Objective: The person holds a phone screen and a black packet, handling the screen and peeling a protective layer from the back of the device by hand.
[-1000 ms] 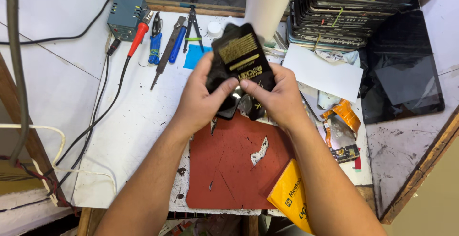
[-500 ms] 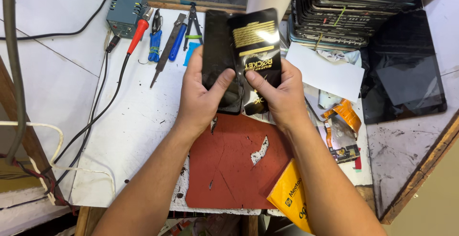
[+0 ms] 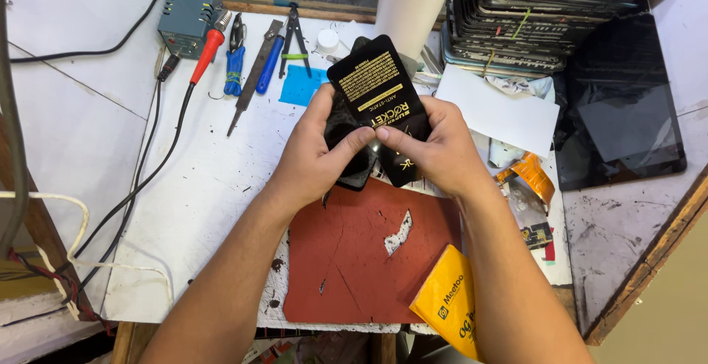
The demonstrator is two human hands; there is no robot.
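My left hand (image 3: 318, 154) and my right hand (image 3: 435, 146) meet above the red work mat (image 3: 354, 261). Between them they hold a flat black packet with gold print (image 3: 376, 91), tilted to the left, and a dark phone (image 3: 350, 132) underneath it. My left thumb and my right fingertips touch at the packet's lower middle. Most of the phone is hidden by the packet and my left hand.
A blue soldering station (image 3: 190, 17), a red-handled iron (image 3: 206, 50), blue-handled tools (image 3: 269, 61) and tweezers (image 3: 295, 36) lie at the back left. A white roll (image 3: 413, 2), stacked phones (image 3: 531, 25), a dark tablet (image 3: 619, 106), white paper (image 3: 505, 109) and a yellow packet (image 3: 450, 301) are nearby.
The packet and phone stood upright in front of me half a second ago. Both hands have lowered them a little and tilted the packet to the left, and my thumbs now meet on its face.
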